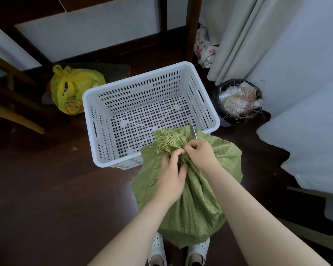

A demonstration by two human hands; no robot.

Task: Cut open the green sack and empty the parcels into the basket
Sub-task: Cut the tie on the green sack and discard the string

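Yellow plastic bag (75, 89), one, cartoon-printed, lies well left of the left hand (170, 175). One white slotted basket (135, 80) stands just beyond both hands. One green woven sack (190, 208) stands under the hands, above two white shoes (158, 252). The left hand grips the sack's bunched neck. The right hand (197, 154), fingers curled, holds one metal blade (193, 132) at that neck. Far beyond it, crumpled paper (204, 48) bears red print, unreadable. One black bin (238, 100) sits right of it.
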